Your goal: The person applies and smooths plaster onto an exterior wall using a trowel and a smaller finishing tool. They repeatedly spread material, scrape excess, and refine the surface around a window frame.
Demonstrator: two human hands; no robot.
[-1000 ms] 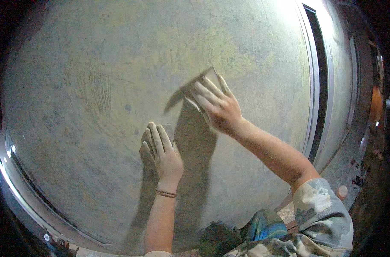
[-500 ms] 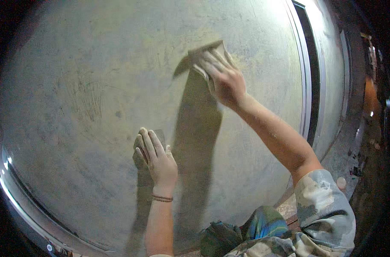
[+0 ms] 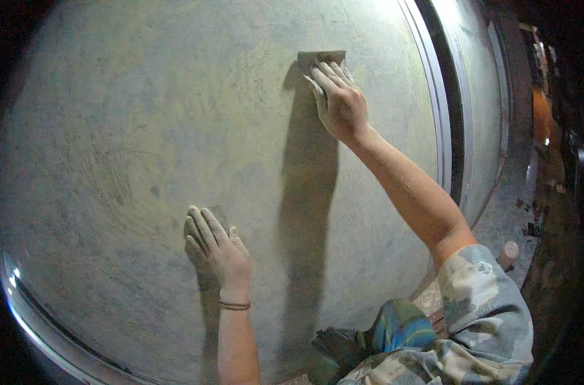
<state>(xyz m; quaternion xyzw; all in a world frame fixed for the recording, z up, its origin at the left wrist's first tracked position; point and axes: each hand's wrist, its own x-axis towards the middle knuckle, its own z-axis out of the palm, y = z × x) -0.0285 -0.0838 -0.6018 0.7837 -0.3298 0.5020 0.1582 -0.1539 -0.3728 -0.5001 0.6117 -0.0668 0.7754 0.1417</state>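
A broad, dull grey-green panel [image 3: 195, 115] with yellowish patches and dark scratches fills most of the view. High on it, my right hand [image 3: 343, 106] presses a dark sheet that looks like sandpaper [image 3: 309, 59] against the surface. The sheet sticks out past my fingertips, and a paler edge shows beside my thumb. Lower and to the left, my left hand [image 3: 224, 247] rests on the panel with dusty fingers stretched out. A dark patch lies behind those fingers, seemingly shadow; I see nothing held there. A beaded bracelet [image 3: 235, 305] circles my left wrist.
Pale metal trim [image 3: 431, 90] and a dark gap run down the panel's right side, with another panel [image 3: 481, 109] beyond. A shiny curved edge [image 3: 32, 330] borders the lower left. At the right, a small round pale object [image 3: 510, 249] stands near the floor.
My right hand has shifted slightly upward on the panel with the sandpaper, which now sits more level. My left hand stays at about the same spot on the surface. The view has moved slightly.
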